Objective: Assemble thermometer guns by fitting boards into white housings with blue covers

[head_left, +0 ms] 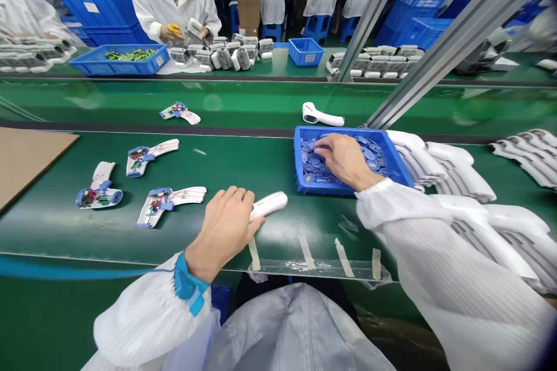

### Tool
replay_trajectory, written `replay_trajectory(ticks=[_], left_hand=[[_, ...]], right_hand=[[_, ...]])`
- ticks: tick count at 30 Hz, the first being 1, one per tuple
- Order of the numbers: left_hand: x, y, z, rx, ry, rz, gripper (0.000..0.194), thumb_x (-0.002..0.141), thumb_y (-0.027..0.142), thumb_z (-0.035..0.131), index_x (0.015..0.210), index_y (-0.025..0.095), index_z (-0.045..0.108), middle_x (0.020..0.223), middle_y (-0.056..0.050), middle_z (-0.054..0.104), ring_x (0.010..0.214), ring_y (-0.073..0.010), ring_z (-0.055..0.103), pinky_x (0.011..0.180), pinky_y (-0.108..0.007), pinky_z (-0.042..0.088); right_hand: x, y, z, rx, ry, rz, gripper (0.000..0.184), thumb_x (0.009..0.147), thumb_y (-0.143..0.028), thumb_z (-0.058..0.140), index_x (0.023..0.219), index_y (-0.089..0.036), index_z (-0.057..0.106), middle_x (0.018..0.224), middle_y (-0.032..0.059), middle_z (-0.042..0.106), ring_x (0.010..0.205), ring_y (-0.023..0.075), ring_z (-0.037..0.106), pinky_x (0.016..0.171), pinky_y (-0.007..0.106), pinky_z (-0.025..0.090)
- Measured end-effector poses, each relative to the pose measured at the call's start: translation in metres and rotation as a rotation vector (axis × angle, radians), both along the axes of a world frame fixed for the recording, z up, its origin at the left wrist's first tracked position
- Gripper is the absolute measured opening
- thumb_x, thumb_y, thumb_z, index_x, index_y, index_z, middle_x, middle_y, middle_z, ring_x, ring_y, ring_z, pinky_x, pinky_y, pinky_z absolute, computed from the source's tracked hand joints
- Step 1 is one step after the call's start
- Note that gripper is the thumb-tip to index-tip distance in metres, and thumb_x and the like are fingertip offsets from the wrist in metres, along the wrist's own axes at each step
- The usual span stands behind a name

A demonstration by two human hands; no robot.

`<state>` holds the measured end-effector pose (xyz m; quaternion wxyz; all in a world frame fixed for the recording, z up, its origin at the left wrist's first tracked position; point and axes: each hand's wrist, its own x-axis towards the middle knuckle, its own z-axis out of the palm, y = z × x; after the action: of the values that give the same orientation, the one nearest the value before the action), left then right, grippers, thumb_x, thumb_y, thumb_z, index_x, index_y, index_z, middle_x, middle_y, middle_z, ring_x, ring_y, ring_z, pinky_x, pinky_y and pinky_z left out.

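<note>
Green bench (248, 162) is running along a green belt (243, 104), with a co-worker (185, 3) in white standing on the far side. Left hand (227, 225) is closing around a white casing (272, 204), which is lying low over the bench, rounded end poking out right; blue strap (187, 284) circling that wrist. Right hand (343, 157) is sitting inside the blue tray (322, 188), fingers bent down at the blue parts (369, 153); can't tell if they're pinching one. Three wired half-casings (167, 203) are lying on the bench to the left. Stacked white shells (461, 177) are sitting right of the tray. One white handheld device (322, 116) is lying on the belt, just beyond the tray.
</note>
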<state>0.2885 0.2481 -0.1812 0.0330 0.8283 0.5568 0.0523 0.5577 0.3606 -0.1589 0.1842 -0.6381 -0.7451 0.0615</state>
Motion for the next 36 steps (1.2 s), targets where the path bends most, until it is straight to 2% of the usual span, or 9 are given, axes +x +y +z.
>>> replay_trajectory(ticks=[4,7,9,14,18,21,29,32,36], left_hand=[[0.0,0.002,0.003,-0.11,-0.323,0.243,0.026,0.091,0.033,0.065,0.109,0.018,0.054,0.09,-0.005,0.068,0.076,-0.0241,0.064,0.065,-0.033,0.04],[0.012,0.003,0.006,-0.194,-0.686,0.231,0.029,0.09,0.033,0.065,0.111,0.021,0.05,0.096,-0.001,0.068,0.078,-0.0193,0.063,0.068,-0.03,0.042],[0.027,0.003,0.009,-0.273,-0.781,0.155,0.026,0.092,0.037,0.063,0.108,0.021,0.051,0.089,0.0,0.066,0.075,-0.0182,0.06,0.066,-0.029,0.04],[0.063,0.001,0.019,-0.39,-0.634,0.051,0.019,0.092,0.029,0.062,0.104,0.02,0.051,0.094,-0.004,0.067,0.076,-0.0209,0.059,0.063,-0.03,0.034],[0.066,-0.001,0.019,-0.395,-0.606,0.024,0.016,0.093,0.027,0.061,0.105,0.02,0.051,0.101,-0.006,0.069,0.082,-0.0229,0.062,0.065,-0.031,0.036],[0.063,-0.001,0.018,-0.354,-0.578,-0.023,0.018,0.093,0.025,0.06,0.108,0.02,0.051,0.101,-0.005,0.069,0.084,-0.0234,0.063,0.067,-0.032,0.037],[0.061,0.001,0.024,-0.3,-0.458,-0.141,0.03,0.099,0.031,0.056,0.126,0.022,0.049,0.107,-0.004,0.071,0.086,-0.0247,0.066,0.071,-0.034,0.039],[0.061,0.0,0.021,-0.262,-0.432,-0.164,0.033,0.1,0.034,0.054,0.13,0.021,0.048,0.111,-0.005,0.071,0.09,-0.0258,0.066,0.075,-0.036,0.041],[0.065,-0.001,0.014,-0.216,-0.461,-0.231,0.032,0.106,0.038,0.044,0.133,0.022,0.049,0.12,-0.005,0.07,0.101,-0.0248,0.066,0.082,-0.038,0.041]], right_hand=[[0.0,-0.05,0.014,0.03,0.307,0.033,0.023,0.097,-0.026,0.058,0.107,-0.019,0.077,0.093,0.0041,0.08,0.082,0.0207,0.076,0.081,0.033,0.058],[-0.011,-0.083,0.01,0.035,0.459,0.011,0.027,0.099,-0.03,0.057,0.113,-0.019,0.077,0.085,0.0019,0.08,0.077,0.0193,0.076,0.078,0.032,0.06],[-0.023,-0.099,0.004,0.066,0.54,-0.029,0.026,0.098,-0.03,0.059,0.113,-0.019,0.077,0.088,0.0023,0.08,0.078,0.0196,0.077,0.079,0.032,0.06],[-0.038,-0.12,-0.003,0.102,0.631,-0.093,0.022,0.093,-0.032,0.066,0.108,-0.023,0.08,0.099,0.0019,0.08,0.085,0.0217,0.077,0.079,0.034,0.062],[-0.03,-0.13,0.001,0.114,0.703,-0.006,0.019,0.091,-0.029,0.07,0.107,-0.024,0.08,0.108,0.0001,0.079,0.1,0.0209,0.076,0.095,0.034,0.06],[-0.026,-0.134,0.003,0.208,0.61,0.048,0.018,0.091,-0.023,0.071,0.106,-0.023,0.08,0.108,-0.0002,0.079,0.101,0.0197,0.076,0.1,0.033,0.059],[-0.025,-0.139,0.0,0.446,0.333,0.184,0.03,0.097,-0.016,0.061,0.123,-0.025,0.073,0.114,0.0,0.077,0.1,0.0186,0.076,0.09,0.031,0.063],[-0.022,-0.14,0.002,0.411,0.314,0.153,0.031,0.099,-0.019,0.058,0.126,-0.026,0.071,0.115,0.0005,0.077,0.101,0.0194,0.075,0.092,0.033,0.062],[-0.022,-0.137,0.006,0.187,0.384,0.196,0.029,0.101,-0.024,0.056,0.127,-0.023,0.068,0.119,0.0036,0.076,0.107,0.0202,0.072,0.094,0.035,0.059]])
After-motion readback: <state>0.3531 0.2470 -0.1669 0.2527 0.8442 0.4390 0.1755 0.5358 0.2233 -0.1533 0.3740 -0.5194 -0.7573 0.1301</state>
